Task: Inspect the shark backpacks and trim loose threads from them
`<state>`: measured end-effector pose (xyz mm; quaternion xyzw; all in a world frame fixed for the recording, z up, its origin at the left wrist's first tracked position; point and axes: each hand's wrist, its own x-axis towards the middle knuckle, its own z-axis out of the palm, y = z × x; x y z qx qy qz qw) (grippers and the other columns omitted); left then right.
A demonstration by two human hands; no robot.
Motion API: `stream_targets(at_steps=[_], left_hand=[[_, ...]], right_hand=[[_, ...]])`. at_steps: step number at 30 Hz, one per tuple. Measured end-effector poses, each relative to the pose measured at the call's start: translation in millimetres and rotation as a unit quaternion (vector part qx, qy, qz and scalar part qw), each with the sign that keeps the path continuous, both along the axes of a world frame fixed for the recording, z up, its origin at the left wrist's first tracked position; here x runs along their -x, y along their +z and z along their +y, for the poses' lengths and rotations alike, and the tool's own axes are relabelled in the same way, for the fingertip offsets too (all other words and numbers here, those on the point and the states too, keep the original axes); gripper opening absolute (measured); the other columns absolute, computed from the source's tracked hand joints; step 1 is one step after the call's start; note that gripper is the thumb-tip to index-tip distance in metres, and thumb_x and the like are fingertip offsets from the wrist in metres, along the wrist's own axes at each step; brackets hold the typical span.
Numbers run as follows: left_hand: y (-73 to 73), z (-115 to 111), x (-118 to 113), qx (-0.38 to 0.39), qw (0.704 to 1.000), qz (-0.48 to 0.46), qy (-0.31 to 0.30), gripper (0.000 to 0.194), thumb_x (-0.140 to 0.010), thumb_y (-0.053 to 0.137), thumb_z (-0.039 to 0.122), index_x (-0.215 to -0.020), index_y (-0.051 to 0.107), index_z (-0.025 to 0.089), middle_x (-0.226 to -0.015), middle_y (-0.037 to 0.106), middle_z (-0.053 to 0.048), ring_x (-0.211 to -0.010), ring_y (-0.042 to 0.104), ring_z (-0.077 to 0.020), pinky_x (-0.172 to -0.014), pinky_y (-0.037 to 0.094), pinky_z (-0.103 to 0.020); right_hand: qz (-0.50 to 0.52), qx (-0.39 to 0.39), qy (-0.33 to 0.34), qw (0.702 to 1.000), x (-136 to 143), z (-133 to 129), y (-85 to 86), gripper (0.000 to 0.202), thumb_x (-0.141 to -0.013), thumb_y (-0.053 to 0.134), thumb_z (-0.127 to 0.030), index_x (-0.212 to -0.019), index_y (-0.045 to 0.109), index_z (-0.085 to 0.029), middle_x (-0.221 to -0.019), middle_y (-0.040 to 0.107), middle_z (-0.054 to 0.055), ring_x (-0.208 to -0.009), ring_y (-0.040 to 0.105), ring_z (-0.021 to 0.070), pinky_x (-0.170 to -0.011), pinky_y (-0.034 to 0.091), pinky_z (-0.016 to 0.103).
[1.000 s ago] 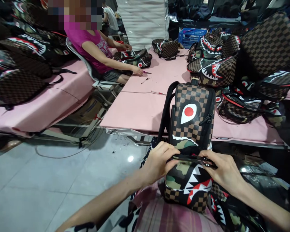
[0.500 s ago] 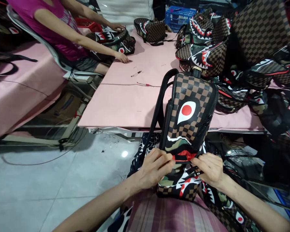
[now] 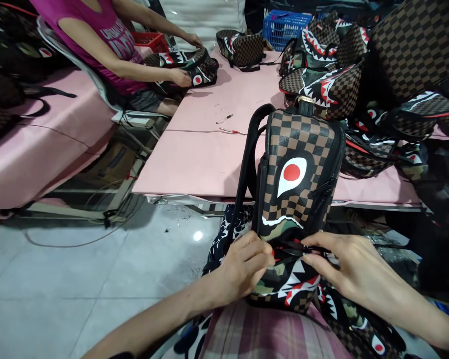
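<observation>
A brown checkered backpack (image 3: 303, 134) with a white-and-red eye and a shark-mouth print stands upright on my lap, leaning at the pink table's edge. My left hand (image 3: 245, 264) is closed on the left edge of its side pocket opening, where red lining shows. From the right, my right hand (image 3: 340, 259) pinches small dark thread snips (image 3: 294, 248), their pointed blades lying across the pocket opening. Whether the blades touch a thread is too small to tell. Another printed bag (image 3: 359, 319) lies low at my right side.
Several similar bags (image 3: 322, 89) are piled on the right of the pink table (image 3: 194, 164). Two pens (image 3: 230, 130) lie mid-table. Across the left side a co-worker (image 3: 108, 50) handles another backpack (image 3: 194, 67). A blue crate (image 3: 286, 27) stands behind.
My right hand has shifted from gripping the pocket's right edge to holding the snips with blades at the opening. My left hand keeps its grip. The co-worker's near hand has moved onto their backpack.
</observation>
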<state>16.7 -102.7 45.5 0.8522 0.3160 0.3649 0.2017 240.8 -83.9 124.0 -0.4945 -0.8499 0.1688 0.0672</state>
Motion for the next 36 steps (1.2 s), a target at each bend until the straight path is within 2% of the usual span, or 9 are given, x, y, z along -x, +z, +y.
stream_targets(at_steps=[4, 8, 16, 22, 28, 36], left_hand=[[-6.5, -6.3, 0.3, -0.072, 0.997, 0.000, 0.002, 0.018, -0.080, 0.048, 0.001, -0.089, 0.054, 0.015, -0.082, 0.061, -0.005, -0.071, 0.045, -0.0135, -0.064, 0.042, -0.027], [-11.6, -7.6, 0.0, -0.101, 0.995, -0.003, -0.004, 0.021, -0.079, 0.045, -0.002, -0.091, 0.054, 0.013, -0.082, 0.062, -0.006, -0.070, 0.046, -0.0140, -0.062, 0.042, -0.028], [-11.2, -8.9, 0.6, -0.103, 0.995, -0.001, 0.018, 0.017, -0.081, 0.048, 0.001, -0.086, 0.057, 0.015, -0.076, 0.062, -0.004, -0.068, 0.048, -0.0134, -0.059, 0.042, -0.026], [-16.6, -9.6, 2.4, -0.089, 0.996, -0.002, 0.000, 0.017, -0.080, 0.049, 0.000, -0.088, 0.057, 0.013, -0.081, 0.062, -0.005, -0.072, 0.046, -0.0140, -0.063, 0.043, -0.027], [-24.6, -10.4, 4.4, -0.087, 0.996, -0.007, -0.001, 0.019, -0.079, 0.050, -0.001, -0.088, 0.057, 0.014, -0.082, 0.062, -0.005, -0.073, 0.045, -0.0140, -0.063, 0.043, -0.027], [-23.4, -11.8, 1.4, -0.082, 0.996, -0.026, 0.027, 0.015, -0.080, 0.050, 0.001, -0.081, 0.057, 0.015, -0.073, 0.060, -0.004, -0.069, 0.048, -0.0138, -0.060, 0.042, -0.027]], right_hand=[[-0.065, 0.080, 0.001, 0.995, 13.4, 11.9, 5.4, 0.021, -0.084, 0.052, -0.035, -0.084, 0.070, -0.025, -0.062, 0.068, 0.000, -0.059, 0.064, 0.0162, -0.054, 0.038, 0.024], [-0.122, 0.137, 0.006, 0.983, 25.3, 22.0, 8.4, 0.018, -0.082, 0.055, -0.033, -0.082, 0.071, -0.025, -0.055, 0.065, 0.000, -0.055, 0.062, 0.0153, -0.051, 0.032, 0.024], [-0.134, 0.157, -0.005, 0.978, 31.3, 25.4, 4.8, 0.018, -0.079, 0.056, -0.035, -0.081, 0.071, -0.026, -0.061, 0.068, -0.001, -0.062, 0.063, 0.0171, -0.052, 0.031, 0.025], [-0.121, 0.150, 0.001, 0.981, 32.1, 26.6, 2.7, 0.018, -0.078, 0.055, -0.036, -0.080, 0.071, -0.028, -0.065, 0.069, -0.001, -0.065, 0.064, 0.0181, -0.053, 0.032, 0.025], [-0.094, 0.167, 0.005, 0.982, 33.0, 27.7, 0.0, 0.016, -0.077, 0.055, -0.034, -0.075, 0.070, -0.028, -0.067, 0.068, -0.001, -0.069, 0.062, 0.0173, -0.057, 0.033, 0.025], [-0.074, 0.192, -0.009, 0.979, 28.1, 27.7, 2.1, 0.019, -0.080, 0.051, -0.032, -0.078, 0.070, -0.027, -0.068, 0.068, -0.001, -0.068, 0.060, 0.0147, -0.058, 0.034, 0.023]])
